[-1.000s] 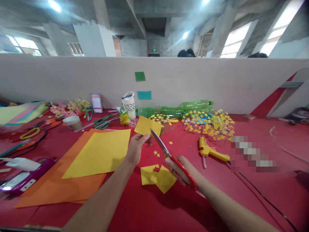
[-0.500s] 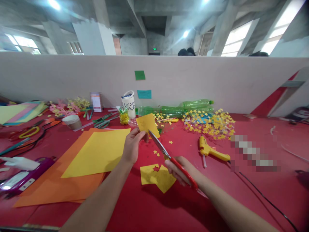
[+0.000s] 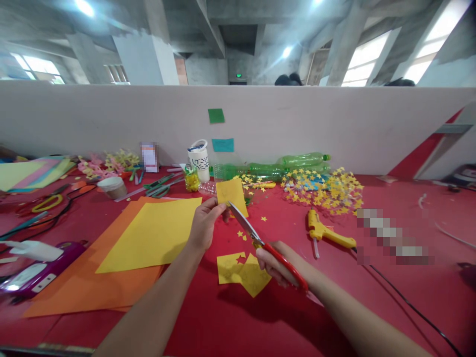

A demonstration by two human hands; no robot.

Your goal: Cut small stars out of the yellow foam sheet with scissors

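My left hand [image 3: 206, 223] pinches the lower left corner of a small yellow paper square [image 3: 232, 194], held up above the table. In my right hand [image 3: 278, 263] is a pair of scissors [image 3: 273, 253] with red handles; the blade tips lie at the paper's lower edge, close to my left fingertips. Below the hands, two yellow paper pieces [image 3: 229, 269] overlap on the red table, one with a star-shaped hole. A few loose yellow paper stars [image 3: 264, 218] are scattered nearby.
Yellow and orange sheets [image 3: 148, 238] lie at left beside a purple power strip [image 3: 48, 270]. At right are a yellow glue gun [image 3: 329, 233] with its cord and a heap of yellow stars [image 3: 323, 191]. Green bottles [image 3: 269, 171] and a white cup [image 3: 199, 163] stand along the partition [image 3: 111, 114].
The yellow paper square has turned a little in my left hand and now sits more upright, slightly to the right. The scissors stay at its lower edge.
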